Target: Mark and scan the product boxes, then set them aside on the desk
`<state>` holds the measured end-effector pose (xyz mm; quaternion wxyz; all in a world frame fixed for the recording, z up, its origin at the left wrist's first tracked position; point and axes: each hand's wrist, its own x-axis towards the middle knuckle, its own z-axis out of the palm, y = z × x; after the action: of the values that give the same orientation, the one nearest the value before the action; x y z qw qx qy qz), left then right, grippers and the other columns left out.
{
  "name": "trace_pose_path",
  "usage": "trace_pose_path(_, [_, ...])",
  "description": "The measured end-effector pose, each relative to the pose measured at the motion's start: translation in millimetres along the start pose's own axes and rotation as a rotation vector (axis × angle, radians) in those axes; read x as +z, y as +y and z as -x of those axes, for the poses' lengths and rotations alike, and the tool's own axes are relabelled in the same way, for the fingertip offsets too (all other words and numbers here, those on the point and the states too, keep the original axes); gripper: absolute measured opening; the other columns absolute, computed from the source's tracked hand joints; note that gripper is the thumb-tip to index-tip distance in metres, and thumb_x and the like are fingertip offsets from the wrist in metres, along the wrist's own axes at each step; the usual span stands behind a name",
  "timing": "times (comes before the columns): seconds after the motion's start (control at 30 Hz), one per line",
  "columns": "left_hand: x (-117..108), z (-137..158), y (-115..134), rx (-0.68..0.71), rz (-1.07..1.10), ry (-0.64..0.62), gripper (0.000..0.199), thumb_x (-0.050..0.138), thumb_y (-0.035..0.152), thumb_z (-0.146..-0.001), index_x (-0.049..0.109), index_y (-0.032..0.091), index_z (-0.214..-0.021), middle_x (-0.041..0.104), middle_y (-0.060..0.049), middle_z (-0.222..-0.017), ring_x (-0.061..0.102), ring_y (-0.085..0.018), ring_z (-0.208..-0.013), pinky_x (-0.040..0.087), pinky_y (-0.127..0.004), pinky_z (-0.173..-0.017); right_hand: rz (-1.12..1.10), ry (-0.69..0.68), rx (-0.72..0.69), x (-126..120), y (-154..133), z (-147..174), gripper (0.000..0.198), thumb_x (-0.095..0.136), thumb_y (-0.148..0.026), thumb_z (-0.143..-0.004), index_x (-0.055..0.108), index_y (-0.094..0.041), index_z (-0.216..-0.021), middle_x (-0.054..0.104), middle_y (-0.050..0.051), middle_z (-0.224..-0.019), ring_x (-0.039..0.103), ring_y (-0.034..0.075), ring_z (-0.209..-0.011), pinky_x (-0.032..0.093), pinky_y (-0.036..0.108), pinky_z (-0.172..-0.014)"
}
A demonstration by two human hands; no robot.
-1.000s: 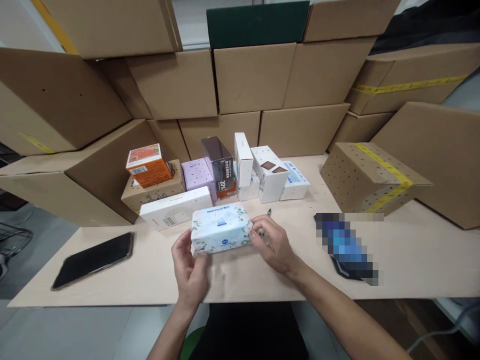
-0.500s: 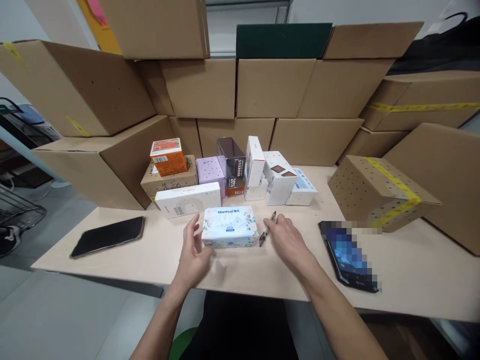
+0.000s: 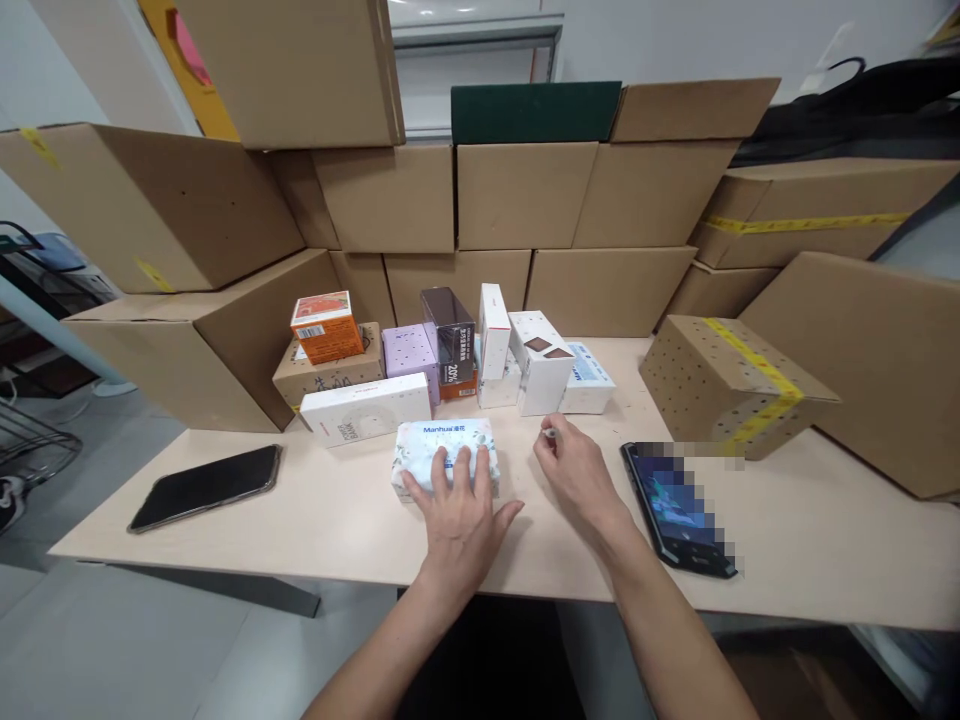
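Observation:
A pack of tissues (image 3: 444, 432), white and pale blue with "Manhua" printed on top, lies near the middle of the table. My left hand (image 3: 459, 520) rests over its top and near side with the fingers spread, thumb pointing right. Just right of the pack, my right hand (image 3: 581, 470) is closed around a pen (image 3: 550, 433); only a small end of it shows, the rest being hidden by the fingers. Behind the pack stand a long white power bank box (image 3: 367, 410) and an upright white box with dark diamond shapes (image 3: 543, 365).
Small boxes line the back, among them an orange box (image 3: 327, 328), a purple box (image 3: 410, 355) and a dark brown box (image 3: 448, 330). A black phone (image 3: 206, 487) lies left, a handheld device (image 3: 679, 510) right, beside a taped carton (image 3: 735, 385). Large cartons (image 3: 525, 195) wall the table.
My left hand has moved from the left side of the tissue pack onto its top, fingers now spread. The right hand has drawn the pen into its closed fingers, hiding most of it.

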<state>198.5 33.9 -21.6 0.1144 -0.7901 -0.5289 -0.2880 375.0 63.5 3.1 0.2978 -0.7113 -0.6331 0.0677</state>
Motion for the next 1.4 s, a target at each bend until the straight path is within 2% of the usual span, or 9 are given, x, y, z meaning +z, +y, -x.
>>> trace_pose_path(0.2, [3, -1, -28, 0.076, 0.045, 0.250, 0.022, 0.069, 0.026, -0.083, 0.070, 0.017, -0.103, 0.071, -0.013, -0.105, 0.060, -0.040, -0.115, 0.022, -0.075, -0.108, -0.397, 0.101, -0.038, 6, -4, 5, 0.019, 0.045, -0.040, -0.094, 0.047, -0.023, -0.086, 0.063, -0.002, -0.068, 0.062, 0.015, -0.061, 0.047, 0.026, -0.061])
trace_pose_path(0.43, [5, 4, -61, 0.115, 0.282, 0.319, 0.017, 0.060, 0.010, -0.090, 0.069, 0.018, -0.102, 0.074, -0.008, -0.101, 0.064, -0.028, -0.117, 0.033, -0.060, -0.114, -1.136, 0.171, -0.124, 6, -19, 20, 0.021, 0.053, -0.037, -0.095, 0.063, -0.020, -0.103, 0.073, 0.004, -0.084, 0.067, 0.015, -0.068, 0.055, 0.030, -0.064])
trace_pose_path(0.57, [-6, -2, -70, 0.038, 0.444, 0.312, 0.016, 0.056, 0.014, -0.093, 0.070, 0.019, -0.099, 0.075, -0.006, -0.097, 0.067, -0.024, -0.111, 0.035, -0.058, -0.115, -1.053, 0.056, -0.196, 12, -33, 32, 0.013, 0.064, -0.030, -0.090, 0.067, -0.022, -0.099, 0.075, 0.003, -0.087, 0.069, 0.015, -0.074, 0.057, 0.031, -0.070])
trace_pose_path(0.8, [-56, -24, -83, -0.254, 0.882, 0.213, 0.019, 0.062, 0.031, -0.091, 0.074, 0.021, -0.081, 0.075, -0.005, -0.089, 0.069, -0.025, -0.105, 0.051, -0.043, -0.098, -1.177, 0.156, -0.319, 5, -59, 44, 0.006, 0.062, -0.023, -0.090, 0.063, -0.024, -0.096, 0.071, -0.001, -0.081, 0.068, 0.013, -0.071, 0.056, 0.030, -0.068])
trace_pose_path(1.0, [-47, -46, -90, -0.501, 1.165, 0.129, 0.032, 0.061, 0.047, -0.090, 0.073, 0.017, -0.086, 0.075, -0.008, -0.096, 0.069, -0.024, -0.093, 0.055, -0.035, -0.079, -1.131, -0.024, -0.173, 14, -80, 28, 0.018, 0.053, -0.033, -0.096, 0.065, -0.021, -0.099, 0.072, 0.003, -0.087, 0.067, 0.016, -0.079, 0.054, 0.032, -0.073])
trace_pose_path(1.13, [-35, -41, -99, -0.222, 1.210, -0.004, 0.063, 0.054, 0.063, -0.089, 0.053, 0.020, -0.135, 0.060, -0.014, -0.134, 0.059, -0.030, -0.122, 0.053, -0.042, -0.096, -1.232, 0.032, -0.122, 27, -78, 19, 0.021, 0.051, -0.036, -0.096, 0.064, -0.020, -0.102, 0.072, 0.004, -0.088, 0.066, 0.015, -0.079, 0.051, 0.031, -0.072])
trace_pose_path(1.23, [-33, -32, -104, 0.048, 0.945, -0.091, 0.113, 0.080, 0.059, -0.068, 0.017, 0.024, -0.155, 0.031, -0.020, -0.157, 0.035, -0.040, -0.143, 0.043, -0.055, -0.109, -1.272, 0.040, -0.104, 31, -72, 17, 0.021, 0.050, -0.037, -0.096, 0.063, -0.021, -0.102, 0.072, 0.004, -0.089, 0.063, 0.014, -0.073, 0.051, 0.030, -0.068])
trace_pose_path(1.3, [-29, -27, -105, 0.160, 0.784, -0.068, 0.118, 0.083, 0.041, -0.071, 0.004, 0.026, -0.157, 0.021, -0.022, -0.159, 0.027, -0.042, -0.147, 0.039, -0.060, -0.111, -1.266, 0.024, -0.100, 30, -69, 18, 0.022, 0.049, -0.037, -0.096, 0.063, -0.021, -0.102, 0.072, 0.005, -0.089, 0.062, 0.014, -0.071, 0.051, 0.030, -0.066])
trace_pose_path(1.4, [-20, -22, -104, 0.253, 0.736, 0.041, 0.105, 0.071, 0.022, -0.082, -0.003, 0.028, -0.156, 0.034, -0.022, -0.151, 0.039, -0.035, -0.141, 0.039, -0.059, -0.110, -1.210, 0.016, -0.134, 28, -64, 24, 0.020, 0.054, -0.036, -0.093, 0.063, -0.021, -0.102, 0.072, 0.006, -0.091, 0.063, 0.015, -0.072, 0.052, 0.031, -0.067])
